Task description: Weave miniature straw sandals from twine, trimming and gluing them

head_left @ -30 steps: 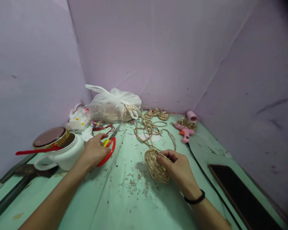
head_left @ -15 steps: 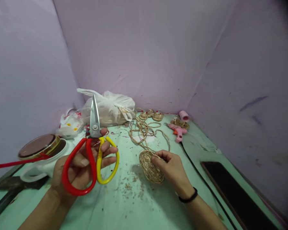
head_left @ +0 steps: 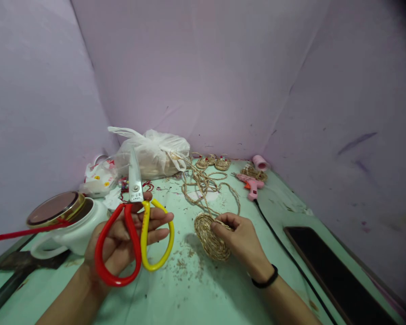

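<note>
My left hand holds a pair of scissors upright above the green table, palm toward me. One handle loop is red, the other yellow, and the closed blades point up. My right hand pinches the edge of a flat oval coil of jute rope lying on the table. A loose tangle of the same rope runs from the coil toward the back.
A white pot with a gold lid and a red strip stands at the left. Behind lie a white plastic bag, small packets, several jute pieces, a pink glue gun with black cord, and a pink roll. A dark slab sits right.
My left hand picked the scissors up off the table and turned them upright, then shifted slightly right. My right hand stayed on the rope coil.
</note>
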The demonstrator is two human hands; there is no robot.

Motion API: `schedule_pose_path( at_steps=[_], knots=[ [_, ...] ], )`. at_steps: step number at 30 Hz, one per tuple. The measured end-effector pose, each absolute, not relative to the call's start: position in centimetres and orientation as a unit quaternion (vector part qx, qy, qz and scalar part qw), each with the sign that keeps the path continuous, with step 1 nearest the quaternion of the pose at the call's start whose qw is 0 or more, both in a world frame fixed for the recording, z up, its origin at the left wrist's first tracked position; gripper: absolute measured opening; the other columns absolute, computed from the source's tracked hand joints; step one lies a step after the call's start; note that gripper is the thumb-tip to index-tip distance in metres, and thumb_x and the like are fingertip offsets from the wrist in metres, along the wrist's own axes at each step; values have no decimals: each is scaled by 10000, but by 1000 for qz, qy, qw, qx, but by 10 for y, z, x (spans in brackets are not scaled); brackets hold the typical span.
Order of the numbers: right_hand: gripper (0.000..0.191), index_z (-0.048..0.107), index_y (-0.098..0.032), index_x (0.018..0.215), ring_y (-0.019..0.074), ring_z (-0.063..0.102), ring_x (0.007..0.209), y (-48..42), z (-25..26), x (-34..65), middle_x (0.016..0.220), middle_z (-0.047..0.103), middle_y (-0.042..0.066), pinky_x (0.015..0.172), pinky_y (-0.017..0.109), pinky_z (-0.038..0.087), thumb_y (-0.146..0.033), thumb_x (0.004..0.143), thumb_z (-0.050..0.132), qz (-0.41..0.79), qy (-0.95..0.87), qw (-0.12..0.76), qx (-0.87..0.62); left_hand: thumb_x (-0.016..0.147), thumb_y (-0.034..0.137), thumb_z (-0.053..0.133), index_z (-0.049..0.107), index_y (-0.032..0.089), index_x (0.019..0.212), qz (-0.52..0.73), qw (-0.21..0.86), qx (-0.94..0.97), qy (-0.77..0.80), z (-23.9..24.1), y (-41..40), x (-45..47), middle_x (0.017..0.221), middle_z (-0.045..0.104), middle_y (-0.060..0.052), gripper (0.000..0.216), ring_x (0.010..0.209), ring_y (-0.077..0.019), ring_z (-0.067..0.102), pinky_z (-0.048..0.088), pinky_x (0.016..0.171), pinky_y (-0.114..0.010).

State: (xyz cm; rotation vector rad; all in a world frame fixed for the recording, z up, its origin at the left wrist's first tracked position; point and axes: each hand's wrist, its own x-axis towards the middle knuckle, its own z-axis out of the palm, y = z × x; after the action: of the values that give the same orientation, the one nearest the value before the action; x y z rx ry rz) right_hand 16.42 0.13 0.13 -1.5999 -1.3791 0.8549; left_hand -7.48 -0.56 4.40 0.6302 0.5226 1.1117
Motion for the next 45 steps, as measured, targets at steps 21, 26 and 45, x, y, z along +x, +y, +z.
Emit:
schedule_pose_path(
  at_steps=[21, 26, 45],
  knots=[
    [152, 633, -170, 596, 148, 548, 502, 2, -4, 164, 533, 629, 7, 454, 219, 374, -306, 624, 572, 328, -564, 411, -637, 756, 402, 584, 423, 205, 752, 439, 729, 433, 298, 35, -14, -50, 617, 685, -48, 254, 626, -208, 663, 506, 515, -251],
    [150, 636, -175, 599, 154, 559, 519, 2, -3, 164, 553, 641, 11, 464, 222, 382, -305, 625, 566, 324, -568, 409, -636, 749, 456, 566, 404, 199, 773, 404, 747, 451, 275, 32, -13, -49, 738, 712, -107, 305, 765, -250, 666, 514, 562, -283],
    [153, 653, -168, 663, 136, 543, 534, -1, 8, 167, 585, 636, 2, 476, 214, 385, -299, 639, 579, 380, -569, 442, -581, 591, 752, 451, 512, 167, 626, 315, 786, 453, 278, 34, -6, -67, 473, 491, 6, 589, 470, -189, 567, 457, 504, -314]
  ],
)
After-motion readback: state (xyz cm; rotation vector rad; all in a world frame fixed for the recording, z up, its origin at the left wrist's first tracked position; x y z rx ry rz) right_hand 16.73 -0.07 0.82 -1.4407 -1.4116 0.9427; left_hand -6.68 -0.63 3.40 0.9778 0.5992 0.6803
